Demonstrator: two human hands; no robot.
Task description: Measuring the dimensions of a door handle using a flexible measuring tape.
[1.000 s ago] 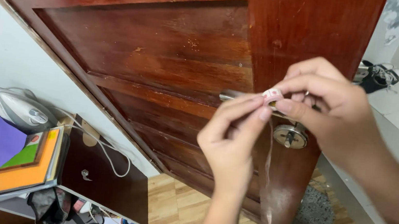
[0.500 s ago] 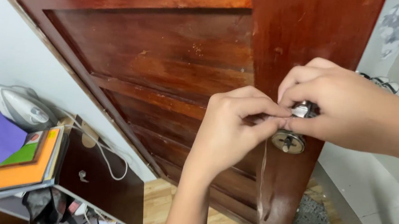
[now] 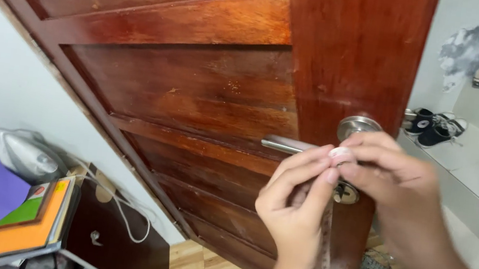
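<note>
Both hands pinch one small pale pink tab (image 3: 338, 154) between fingertips, left hand (image 3: 295, 208) below, right hand (image 3: 397, 188) beside, before the silver metal lever handle (image 3: 288, 146) (dark red wooden door (image 3: 196, 85)).

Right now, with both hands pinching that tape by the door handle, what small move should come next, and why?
Probably lower the tape's end onto the lever handle: the left hand and right hand pinch it just in front, and the strip hangs loose.
</note>
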